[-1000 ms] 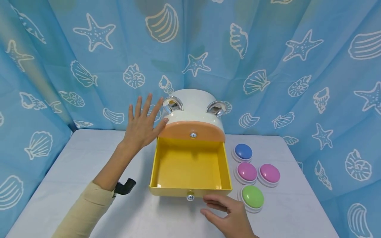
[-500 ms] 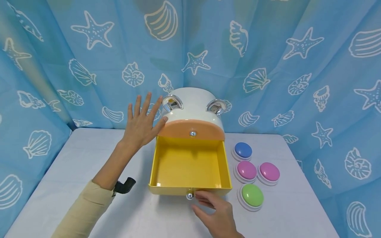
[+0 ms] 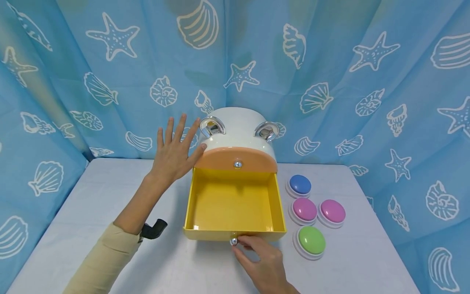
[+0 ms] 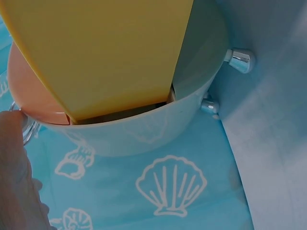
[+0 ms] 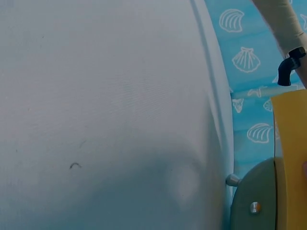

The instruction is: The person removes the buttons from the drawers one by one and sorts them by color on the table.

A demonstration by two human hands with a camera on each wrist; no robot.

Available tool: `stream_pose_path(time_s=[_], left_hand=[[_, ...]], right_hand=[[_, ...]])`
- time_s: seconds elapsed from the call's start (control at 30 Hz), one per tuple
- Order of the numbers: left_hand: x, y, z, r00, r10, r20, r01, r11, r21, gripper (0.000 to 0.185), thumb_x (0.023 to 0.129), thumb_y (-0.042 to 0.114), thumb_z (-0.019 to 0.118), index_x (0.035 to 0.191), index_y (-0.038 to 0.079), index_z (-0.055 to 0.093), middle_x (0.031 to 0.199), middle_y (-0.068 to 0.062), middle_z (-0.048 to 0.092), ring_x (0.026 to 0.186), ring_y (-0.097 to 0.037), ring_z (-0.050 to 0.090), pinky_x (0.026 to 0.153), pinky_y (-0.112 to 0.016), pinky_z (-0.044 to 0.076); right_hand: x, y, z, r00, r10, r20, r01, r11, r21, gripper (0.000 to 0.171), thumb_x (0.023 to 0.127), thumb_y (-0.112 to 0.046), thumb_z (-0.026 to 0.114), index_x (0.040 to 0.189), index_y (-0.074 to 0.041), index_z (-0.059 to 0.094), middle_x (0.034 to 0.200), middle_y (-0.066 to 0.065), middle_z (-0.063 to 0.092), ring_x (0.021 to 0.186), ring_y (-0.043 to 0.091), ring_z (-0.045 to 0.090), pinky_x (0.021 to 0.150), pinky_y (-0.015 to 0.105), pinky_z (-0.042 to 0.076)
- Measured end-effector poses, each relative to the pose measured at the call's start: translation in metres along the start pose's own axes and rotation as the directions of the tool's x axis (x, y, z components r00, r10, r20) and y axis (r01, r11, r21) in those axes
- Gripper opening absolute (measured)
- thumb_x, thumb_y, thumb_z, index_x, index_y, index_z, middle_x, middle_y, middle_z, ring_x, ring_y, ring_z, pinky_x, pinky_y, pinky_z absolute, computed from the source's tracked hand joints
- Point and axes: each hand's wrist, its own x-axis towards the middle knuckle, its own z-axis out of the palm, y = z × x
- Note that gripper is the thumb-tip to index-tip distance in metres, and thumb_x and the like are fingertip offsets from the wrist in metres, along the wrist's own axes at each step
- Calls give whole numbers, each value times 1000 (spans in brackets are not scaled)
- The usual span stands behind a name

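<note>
Our right hand (image 3: 262, 261) has slid left from beside the green dome button (image 3: 311, 241) and now pinches the silver knob (image 3: 233, 241) of the pulled-out yellow plastic drawer (image 3: 235, 204); we judge it ready to move. Our left hand (image 3: 174, 155) stays flat against the white round cabinet (image 3: 238, 128) on the counter (image 3: 110, 192).

Head view looks forward and down over the table (image 3: 110, 183). Left wrist view sits close under the yellow drawer (image 4: 105, 48); right wrist view skims the tabletop, sharing that drawer's edge.
</note>
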Motion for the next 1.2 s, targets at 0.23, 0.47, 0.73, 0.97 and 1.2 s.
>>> stream_pose_path(time_s=[0.23, 0.47, 0.73, 0.97, 1.2], left_hand=[[0, 0, 0, 1000, 4, -4, -4, 1000, -1, 70, 103, 54, 40, 162, 25, 16, 167, -12, 1, 150, -38, -8, 114, -63, -5], [1, 0, -1, 1000, 6, -8, -6, 1000, 1, 70, 103, 54, 40, 162, 24, 16, 167, -12, 1, 150, -39, -7, 114, -64, -4], [1, 0, -1, 1000, -5, 0, 5, 1000, 9, 70, 103, 54, 40, 162, 24, 15, 167, -12, 0, 150, -39, -8, 114, -64, -4], [0, 1, -1, 1000, -13, 11, 13, 1000, 13, 71, 103, 55, 39, 162, 25, 14, 167, -11, -1, 150, -38, -9, 114, -63, -5], [0, 0, 1, 1000, -1, -1, 1, 1000, 7, 70, 103, 55, 39, 162, 25, 15, 167, -12, 1, 150, -40, -7, 114, -64, -4]], right_hand=[[0, 6, 3, 993, -110, -43, 107, 992, -63, 24, 98, -31, 65, 96, -9, 73, 87, -2, 71, 75, 9, 66, 70, 18, 54], [1, 8, 9, 979, -170, -113, 166, 985, -38, 21, 97, -25, 67, 95, -6, 73, 87, 1, 71, 74, 12, 67, 70, 19, 54], [4, 8, 10, 977, -167, -134, 163, 986, -35, 22, 97, -24, 66, 97, -3, 72, 91, 5, 70, 76, 15, 68, 73, 18, 54], [17, 15, 8, 985, -81, -154, 77, 996, -33, 24, 98, -25, 65, 101, -2, 71, 94, 6, 70, 78, 19, 70, 76, 19, 54], [27, 20, 15, 985, 25, -169, -13, 997, 71, 20, 82, -1, 78, 102, -1, 72, 93, 7, 71, 81, 21, 70, 76, 20, 55]])
